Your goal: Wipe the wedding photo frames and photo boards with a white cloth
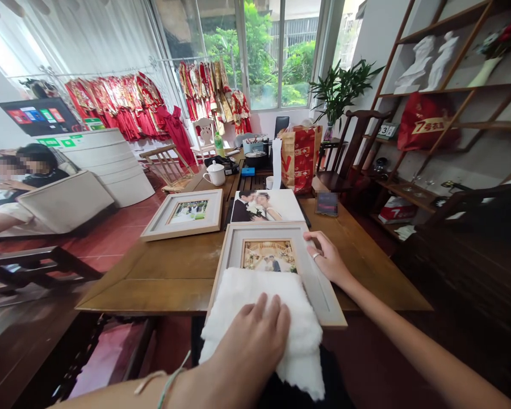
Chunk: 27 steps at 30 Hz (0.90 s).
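A light wooden picture frame with a wedding photo lies at the near edge of the wooden table. A white fluffy cloth covers the frame's lower part and hangs over the table edge. My left hand lies flat on the cloth, fingers stretched out and pressing down. My right hand rests on the frame's right border, fingers together and flat, a ring on one finger.
A second framed photo and an unframed wedding print lie further back. Beyond stand a white teapot, a red paper bag and a dark chair. A person sits at far left. Shelves line the right wall.
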### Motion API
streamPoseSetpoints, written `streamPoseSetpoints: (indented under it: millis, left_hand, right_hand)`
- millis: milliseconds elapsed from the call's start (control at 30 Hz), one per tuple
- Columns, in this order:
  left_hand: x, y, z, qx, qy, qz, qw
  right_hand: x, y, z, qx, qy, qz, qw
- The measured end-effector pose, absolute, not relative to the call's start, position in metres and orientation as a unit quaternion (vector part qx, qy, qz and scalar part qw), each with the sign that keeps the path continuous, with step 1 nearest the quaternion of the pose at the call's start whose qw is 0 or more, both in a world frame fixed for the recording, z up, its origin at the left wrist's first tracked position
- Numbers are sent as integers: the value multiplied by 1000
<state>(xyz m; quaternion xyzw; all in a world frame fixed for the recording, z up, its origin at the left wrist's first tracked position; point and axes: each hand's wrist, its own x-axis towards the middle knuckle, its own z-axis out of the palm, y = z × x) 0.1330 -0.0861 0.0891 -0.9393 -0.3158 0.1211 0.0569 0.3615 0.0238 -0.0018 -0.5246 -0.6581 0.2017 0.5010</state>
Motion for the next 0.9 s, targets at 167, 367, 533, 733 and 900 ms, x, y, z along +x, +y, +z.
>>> streamPoseSetpoints:
  millis: [167,367,533,733,900]
  left_hand:
    - [136,-49,82,-925,-355,90,100]
    - [131,27,79,-896,-427,22,117]
    - [130,47,82,-892,-437,25,113]
    - [119,-8,99,-915,-394,78,43]
    - [111,-77,101,-926,-353,129,14]
  right_hand:
    - [361,22,-1,-527,-657,196,502]
    - [362,23,-3,-523,-660,201,500]
    - [363,24,-3,-525,-659,210,497]
    - [361,23,-2,-529,-658,212,493]
    - [359,22,-1,-534,-655,207,493]
